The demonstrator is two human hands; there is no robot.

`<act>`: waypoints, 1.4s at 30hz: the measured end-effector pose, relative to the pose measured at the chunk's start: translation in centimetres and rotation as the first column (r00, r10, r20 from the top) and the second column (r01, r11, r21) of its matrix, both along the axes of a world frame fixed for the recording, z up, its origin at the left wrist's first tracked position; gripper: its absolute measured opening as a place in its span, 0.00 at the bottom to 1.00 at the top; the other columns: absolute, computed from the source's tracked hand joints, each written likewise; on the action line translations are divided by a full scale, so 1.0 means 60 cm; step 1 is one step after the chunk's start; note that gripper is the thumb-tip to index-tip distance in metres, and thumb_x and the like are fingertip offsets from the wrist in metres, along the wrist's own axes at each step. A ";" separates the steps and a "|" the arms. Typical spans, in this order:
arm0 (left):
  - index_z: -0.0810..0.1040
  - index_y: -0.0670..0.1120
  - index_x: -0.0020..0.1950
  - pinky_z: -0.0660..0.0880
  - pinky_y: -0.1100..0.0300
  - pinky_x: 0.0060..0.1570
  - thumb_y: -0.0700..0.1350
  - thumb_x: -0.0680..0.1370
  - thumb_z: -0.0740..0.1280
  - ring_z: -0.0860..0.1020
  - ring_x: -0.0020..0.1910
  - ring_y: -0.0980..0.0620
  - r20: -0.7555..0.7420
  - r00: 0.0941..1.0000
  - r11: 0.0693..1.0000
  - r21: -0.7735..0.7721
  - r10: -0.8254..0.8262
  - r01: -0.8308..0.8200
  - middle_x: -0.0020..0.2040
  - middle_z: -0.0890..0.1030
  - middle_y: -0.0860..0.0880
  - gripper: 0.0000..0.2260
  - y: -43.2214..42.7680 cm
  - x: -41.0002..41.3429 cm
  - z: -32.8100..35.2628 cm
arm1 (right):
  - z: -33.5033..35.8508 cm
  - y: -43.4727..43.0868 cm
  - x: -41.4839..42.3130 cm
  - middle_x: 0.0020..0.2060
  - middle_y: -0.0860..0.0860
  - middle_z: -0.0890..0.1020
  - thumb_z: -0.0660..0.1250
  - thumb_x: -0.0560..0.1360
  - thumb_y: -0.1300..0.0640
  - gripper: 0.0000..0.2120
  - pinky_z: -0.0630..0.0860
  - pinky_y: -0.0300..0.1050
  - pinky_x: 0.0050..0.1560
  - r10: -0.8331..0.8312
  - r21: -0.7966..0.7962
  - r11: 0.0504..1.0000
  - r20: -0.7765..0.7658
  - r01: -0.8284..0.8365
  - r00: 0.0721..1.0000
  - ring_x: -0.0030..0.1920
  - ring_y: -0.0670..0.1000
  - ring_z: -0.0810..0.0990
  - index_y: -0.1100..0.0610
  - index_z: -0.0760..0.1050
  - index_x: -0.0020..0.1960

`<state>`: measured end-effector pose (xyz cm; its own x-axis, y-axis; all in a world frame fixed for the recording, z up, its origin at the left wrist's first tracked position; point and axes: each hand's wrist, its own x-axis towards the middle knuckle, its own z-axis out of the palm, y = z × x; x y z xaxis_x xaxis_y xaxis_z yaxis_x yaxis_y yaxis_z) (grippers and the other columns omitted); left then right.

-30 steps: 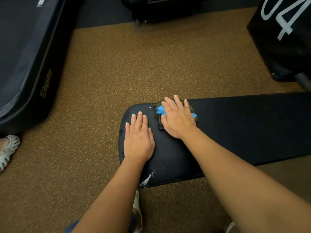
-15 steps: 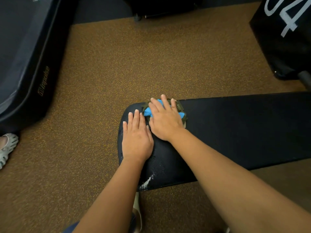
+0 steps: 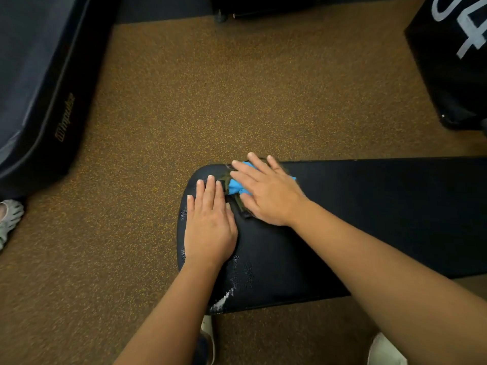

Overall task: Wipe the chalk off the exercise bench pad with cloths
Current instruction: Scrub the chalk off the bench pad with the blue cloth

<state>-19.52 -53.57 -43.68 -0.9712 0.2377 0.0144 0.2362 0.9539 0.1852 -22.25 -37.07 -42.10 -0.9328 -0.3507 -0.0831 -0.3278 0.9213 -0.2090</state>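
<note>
A black bench pad [image 3: 382, 212] runs from the centre to the right edge, its rounded end pointing left. My right hand [image 3: 266, 191] presses flat on a bundle of blue and dark olive cloths [image 3: 235, 187] near the pad's far edge. My left hand [image 3: 209, 222] rests flat on the pad's rounded end, fingers straight, just left of the cloths. White chalk smears [image 3: 226, 296] mark the pad's near edge below my left wrist, and small flecks [image 3: 183, 214] dot the left rim.
Brown speckled rubber floor [image 3: 210, 101] surrounds the bench. A large dark padded machine [image 3: 34, 96] stands at the left, a black box with white numerals [image 3: 458, 54] at the upper right. Another person's sandalled foot [image 3: 9, 219] shows at the left edge; my shoes [image 3: 207, 338] show below.
My right hand slid the cloths leftward along the pad's far edge, closing in on my left hand. My left hand stayed flat on the pad's end.
</note>
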 end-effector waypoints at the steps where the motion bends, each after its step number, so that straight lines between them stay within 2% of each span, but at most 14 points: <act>1: 0.59 0.40 0.76 0.47 0.48 0.73 0.50 0.79 0.43 0.50 0.77 0.45 0.000 1.000 1.000 -0.001 0.001 -0.001 0.77 0.56 0.44 0.28 0.001 0.000 0.001 | 0.000 0.007 -0.006 0.78 0.47 0.53 0.52 0.81 0.47 0.26 0.41 0.56 0.75 -0.057 0.018 0.998 0.012 0.056 0.998 0.78 0.53 0.44 0.52 0.55 0.77; 3: 0.58 0.41 0.76 0.47 0.48 0.73 0.51 0.79 0.43 0.50 0.77 0.45 0.008 1.000 1.000 0.001 0.005 -0.005 0.77 0.55 0.44 0.27 0.002 0.001 0.001 | 0.002 -0.006 -0.024 0.78 0.49 0.52 0.50 0.81 0.47 0.26 0.41 0.58 0.75 -0.222 0.041 0.975 0.048 0.220 0.974 0.78 0.55 0.44 0.53 0.54 0.77; 5: 0.58 0.41 0.76 0.47 0.47 0.73 0.50 0.79 0.43 0.49 0.77 0.45 0.014 1.000 1.000 0.013 0.007 -0.007 0.77 0.55 0.44 0.27 0.001 0.002 0.000 | 0.007 -0.042 -0.032 0.78 0.50 0.51 0.49 0.80 0.48 0.27 0.41 0.61 0.75 -0.290 0.048 0.957 0.054 0.287 0.956 0.77 0.57 0.43 0.55 0.53 0.77; 11: 0.60 0.40 0.75 0.47 0.48 0.73 0.50 0.79 0.44 0.50 0.77 0.45 0.023 1.000 1.000 -0.017 0.000 0.000 0.77 0.56 0.44 0.27 0.002 0.001 0.000 | 0.003 -0.004 0.007 0.78 0.50 0.54 0.44 0.79 0.46 0.29 0.44 0.59 0.75 -0.020 0.019 1.000 0.003 0.020 1.000 0.78 0.55 0.46 0.55 0.55 0.77; 15: 0.58 0.41 0.76 0.45 0.50 0.73 0.51 0.79 0.42 0.49 0.77 0.47 0.040 0.999 1.000 -0.014 0.022 -0.021 0.78 0.55 0.44 0.27 0.003 0.001 0.005 | 0.005 0.006 -0.011 0.78 0.52 0.50 0.49 0.81 0.46 0.29 0.41 0.60 0.75 -0.285 0.083 0.957 0.082 0.278 0.955 0.77 0.57 0.43 0.56 0.51 0.78; 17: 0.58 0.40 0.76 0.45 0.50 0.73 0.50 0.79 0.43 0.49 0.77 0.47 0.052 0.998 1.000 -0.020 0.019 -0.018 0.77 0.55 0.44 0.27 0.003 0.001 0.007 | 0.010 -0.032 -0.011 0.78 0.53 0.51 0.50 0.80 0.47 0.29 0.41 0.62 0.74 -0.332 0.063 0.943 0.082 0.328 0.940 0.77 0.59 0.43 0.58 0.52 0.78; 22: 0.59 0.40 0.75 0.47 0.49 0.74 0.50 0.80 0.44 0.50 0.77 0.46 0.085 0.996 1.000 0.006 0.012 -0.012 0.77 0.56 0.44 0.27 -0.002 0.000 0.009 | 0.006 -0.013 0.046 0.77 0.52 0.57 0.45 0.77 0.46 0.30 0.47 0.60 0.75 -0.067 0.046 0.997 0.076 0.064 0.995 0.77 0.57 0.50 0.57 0.59 0.76; 27: 0.58 0.41 0.76 0.46 0.48 0.74 0.50 0.80 0.43 0.50 0.77 0.45 0.100 0.995 1.000 0.005 0.021 -0.022 0.77 0.55 0.44 0.26 0.002 0.000 0.013 | 0.011 -0.007 0.009 0.78 0.55 0.53 0.52 0.79 0.47 0.30 0.42 0.62 0.73 -0.391 0.101 0.918 0.094 0.382 0.915 0.77 0.60 0.45 0.60 0.54 0.77; 28: 0.58 0.41 0.76 0.46 0.48 0.74 0.50 0.80 0.43 0.50 0.77 0.45 0.107 0.994 1.000 0.000 0.022 -0.022 0.77 0.55 0.44 0.26 0.002 0.000 0.013 | 0.014 -0.027 0.004 0.78 0.55 0.52 0.52 0.79 0.48 0.30 0.41 0.63 0.73 -0.402 0.098 0.915 0.102 0.393 0.910 0.77 0.61 0.44 0.60 0.52 0.77; 30: 0.56 0.40 0.76 0.45 0.49 0.74 0.50 0.80 0.42 0.48 0.77 0.46 0.120 0.993 1.000 -0.014 0.018 -0.016 0.78 0.54 0.44 0.27 0.000 0.001 0.013 | 0.014 -0.053 0.018 0.78 0.55 0.51 0.51 0.80 0.49 0.30 0.41 0.63 0.74 -0.275 0.078 0.960 0.119 0.268 0.954 0.77 0.61 0.43 0.60 0.52 0.77; 33: 0.56 0.40 0.76 0.44 0.49 0.74 0.50 0.79 0.42 0.47 0.77 0.46 0.137 0.990 1.000 -0.012 0.007 -0.005 0.78 0.53 0.44 0.27 -0.004 0.000 0.013 | 0.014 -0.022 0.056 0.77 0.53 0.56 0.48 0.78 0.46 0.30 0.45 0.60 0.75 -0.083 0.075 0.994 0.122 0.075 0.989 0.77 0.58 0.49 0.59 0.57 0.77; 36: 0.57 0.41 0.76 0.46 0.48 0.74 0.50 0.80 0.43 0.49 0.77 0.44 0.136 0.991 1.000 -0.011 -0.006 0.008 0.78 0.54 0.44 0.26 -0.006 0.001 0.017 | 0.015 0.023 0.044 0.77 0.53 0.56 0.50 0.79 0.44 0.30 0.44 0.61 0.74 -0.227 0.138 0.967 0.095 0.213 0.969 0.77 0.58 0.49 0.58 0.57 0.77; 39: 0.54 0.42 0.77 0.43 0.49 0.74 0.51 0.80 0.42 0.46 0.77 0.46 0.159 0.987 1.000 -0.012 0.008 -0.006 0.78 0.51 0.45 0.26 -0.009 0.005 0.018 | 0.021 -0.013 0.003 0.78 0.54 0.54 0.52 0.80 0.46 0.30 0.40 0.61 0.74 -0.367 0.121 0.928 0.130 0.353 0.921 0.77 0.61 0.45 0.59 0.54 0.77; 42: 0.52 0.42 0.77 0.41 0.51 0.74 0.51 0.81 0.43 0.44 0.77 0.48 0.165 0.986 0.999 -0.012 0.032 -0.030 0.78 0.50 0.45 0.26 -0.013 0.010 0.018 | 0.021 -0.057 0.003 0.78 0.53 0.51 0.51 0.81 0.47 0.29 0.39 0.60 0.74 -0.208 0.099 0.976 0.146 0.195 0.967 0.77 0.61 0.43 0.59 0.52 0.78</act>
<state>-18.89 -54.35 -42.60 -0.9669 0.2069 -0.1491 0.1735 0.9622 0.2099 -22.08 -40.48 -40.85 -0.9571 -0.1429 -0.2522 -0.1036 0.9812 -0.1627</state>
